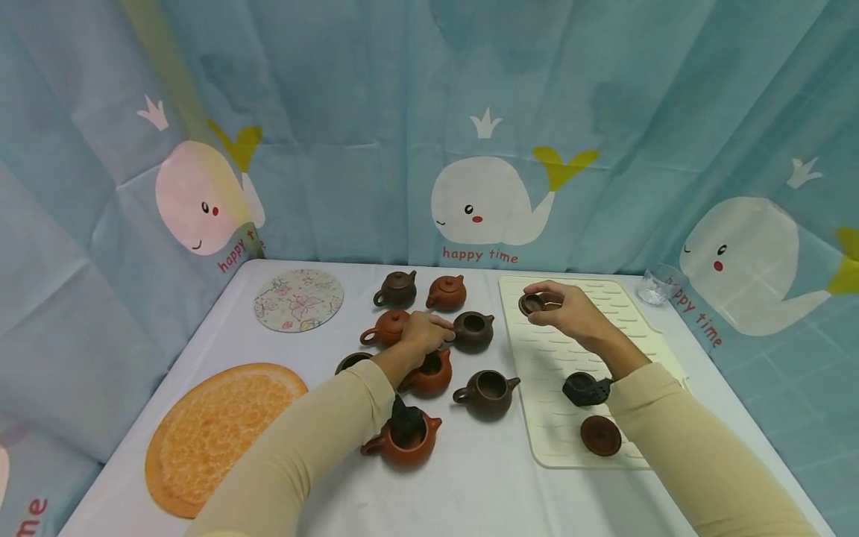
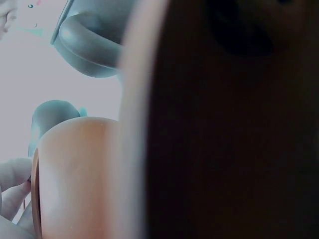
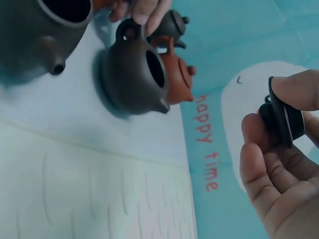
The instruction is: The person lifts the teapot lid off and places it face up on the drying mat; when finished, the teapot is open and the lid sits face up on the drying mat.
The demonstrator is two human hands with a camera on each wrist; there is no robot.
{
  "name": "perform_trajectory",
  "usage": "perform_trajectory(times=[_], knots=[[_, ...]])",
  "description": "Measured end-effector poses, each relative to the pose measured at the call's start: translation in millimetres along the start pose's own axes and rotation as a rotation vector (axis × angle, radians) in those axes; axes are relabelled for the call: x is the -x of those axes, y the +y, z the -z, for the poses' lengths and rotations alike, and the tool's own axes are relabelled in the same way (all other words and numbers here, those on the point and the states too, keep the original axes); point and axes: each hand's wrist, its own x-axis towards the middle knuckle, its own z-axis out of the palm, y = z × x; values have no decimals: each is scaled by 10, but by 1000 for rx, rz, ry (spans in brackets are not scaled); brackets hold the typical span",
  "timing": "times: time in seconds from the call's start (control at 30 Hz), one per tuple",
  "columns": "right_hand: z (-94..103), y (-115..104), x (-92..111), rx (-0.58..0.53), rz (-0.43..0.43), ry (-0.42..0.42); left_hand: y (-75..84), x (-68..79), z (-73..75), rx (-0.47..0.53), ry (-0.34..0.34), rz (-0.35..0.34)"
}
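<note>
My left hand [image 1: 424, 333] pinches the loop handle of a lidless dark brown teapot [image 1: 473, 333], which stands on the table; the right wrist view also shows that teapot [image 3: 133, 74] and the left fingers [image 3: 145, 10] at its handle. Over the cream mat, my right hand [image 1: 569, 307] holds a small dark teapot lid [image 1: 531, 304] between thumb and fingers. Seen closely in the right wrist view, the lid [image 3: 283, 114] is tilted on edge, its knob towards the fingers. A near reddish-brown teapot [image 2: 75, 174] and dark blur cover much of the left wrist view.
On the cream mat [image 1: 557, 440] lie a black lid-like piece [image 1: 582, 389] and a reddish-brown lid [image 1: 600, 435]. Several teapots stand around the left hand, among them a lidless dark one [image 1: 488, 394]. Further off are a clear glass [image 1: 653, 287], an orange round mat [image 1: 221, 436] and a patterned round mat [image 1: 299, 300].
</note>
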Motion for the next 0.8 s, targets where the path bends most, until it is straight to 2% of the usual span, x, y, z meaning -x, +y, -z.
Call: perform_trajectory(times=[0.47,0.8], knots=[[297,129,239,69,-16,30,-20,-3,8,-9,-2,-27],[558,386,399,128,-50,52,-20,3,-2,2,-5,-11]])
